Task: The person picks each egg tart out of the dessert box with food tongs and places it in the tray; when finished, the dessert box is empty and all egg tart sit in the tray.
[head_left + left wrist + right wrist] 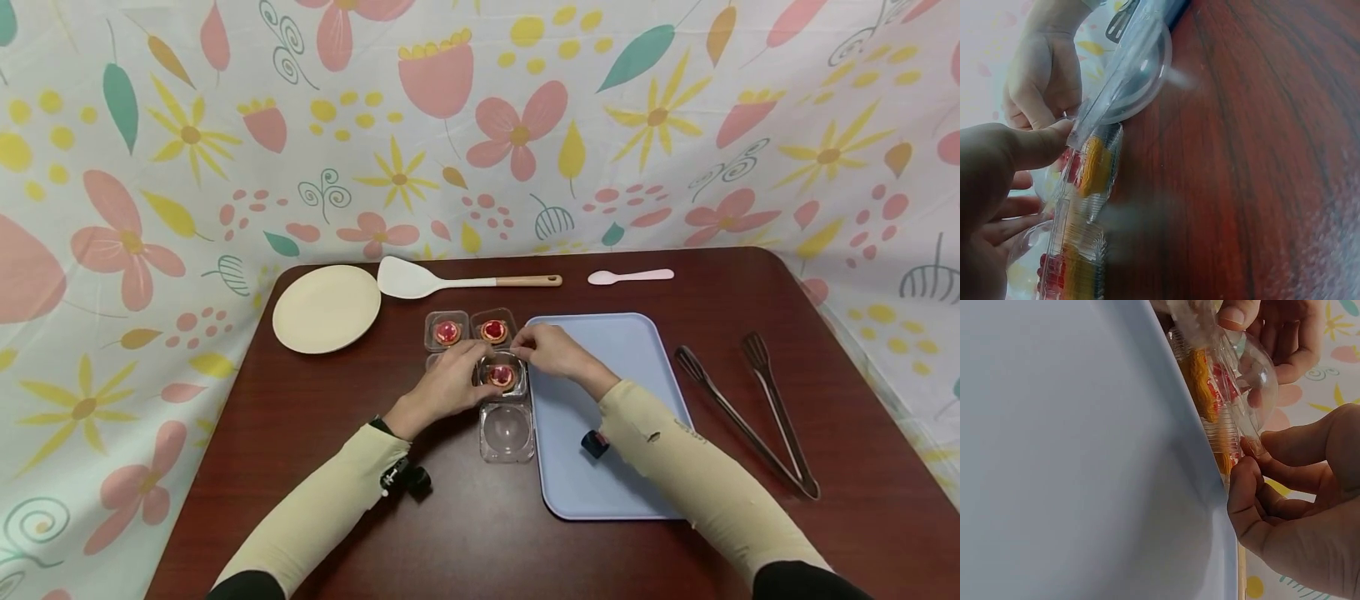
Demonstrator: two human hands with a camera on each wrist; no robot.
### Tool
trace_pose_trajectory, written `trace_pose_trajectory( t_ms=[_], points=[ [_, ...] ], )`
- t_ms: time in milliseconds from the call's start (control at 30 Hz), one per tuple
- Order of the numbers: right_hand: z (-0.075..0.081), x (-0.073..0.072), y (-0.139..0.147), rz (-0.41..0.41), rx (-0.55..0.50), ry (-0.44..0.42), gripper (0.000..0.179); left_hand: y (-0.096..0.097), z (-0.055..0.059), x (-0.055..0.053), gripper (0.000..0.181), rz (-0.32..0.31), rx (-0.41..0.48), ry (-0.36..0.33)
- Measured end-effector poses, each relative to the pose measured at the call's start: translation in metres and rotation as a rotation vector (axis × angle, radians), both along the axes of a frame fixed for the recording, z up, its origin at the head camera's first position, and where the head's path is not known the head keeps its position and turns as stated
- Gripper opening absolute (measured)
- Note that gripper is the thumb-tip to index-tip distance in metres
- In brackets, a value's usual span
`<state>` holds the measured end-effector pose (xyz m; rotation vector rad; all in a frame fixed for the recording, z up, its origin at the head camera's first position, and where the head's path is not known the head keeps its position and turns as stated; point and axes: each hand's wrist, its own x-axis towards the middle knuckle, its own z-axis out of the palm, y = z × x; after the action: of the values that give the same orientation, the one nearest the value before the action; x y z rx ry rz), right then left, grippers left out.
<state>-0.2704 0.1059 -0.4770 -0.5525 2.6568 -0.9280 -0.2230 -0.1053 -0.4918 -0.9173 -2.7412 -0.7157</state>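
One floral cloth [420, 200], pink, yellow and green on white, hangs behind the dark red-brown table [457, 542] I'm watching. On it a pale blue tray [592, 487] takes up the middle right, a sleeved right forearm [697, 475] reaching across it. Along the far edge lies a white turner [468, 282] with a wooden end; right of the tray rest dark metal tongs [785, 429], their arms spread. A cream plate [327, 309] sits beside the turner's blade.

The hands meet left of the tray. The left hand [448, 382] is curled round a clear container [516, 392], thumb on its near side; the right hand [558, 354] pinches thin plastic at its far right corner. Past the tray lies a pale pink spoon [633, 276].

Just beyond the held container stand two clear boxes [431, 346]. Right in front of it lies a domed clear piece [507, 432]; whether they're joined, I can't tell. Smallest is the red-topped tart [501, 377] in the held container, with one like it in each box beyond.
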Motion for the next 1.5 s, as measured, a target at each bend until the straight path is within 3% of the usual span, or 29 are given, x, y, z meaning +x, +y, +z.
trace_pose_trajectory(
  t_ms=[400, 700, 1167, 1500],
  points=[
    [0.005, 0.003, 0.001, 0.003, 0.009, 0.031, 0.017, -0.001, 0.001, -0.001, 0.051, -0.005, -0.001, 0.022],
    [0.012, 0.003, 0.003, 0.014, -0.02, 0.06, 0.016, -0.002, 0.007, -0.002, 0.068, -0.023, 0.004, 0.042],
    [0.032, 0.008, 0.009, -0.014, -0.059, 0.058, 0.025, -0.002, 0.024, 0.001, 0.069, -0.092, 0.043, 0.132],
    [0.051, 0.022, 0.011, -0.036, -0.073, 0.045, 0.026, -0.001, 0.032, 0.009, 0.072, -0.153, 0.016, 0.269]
  ],
)
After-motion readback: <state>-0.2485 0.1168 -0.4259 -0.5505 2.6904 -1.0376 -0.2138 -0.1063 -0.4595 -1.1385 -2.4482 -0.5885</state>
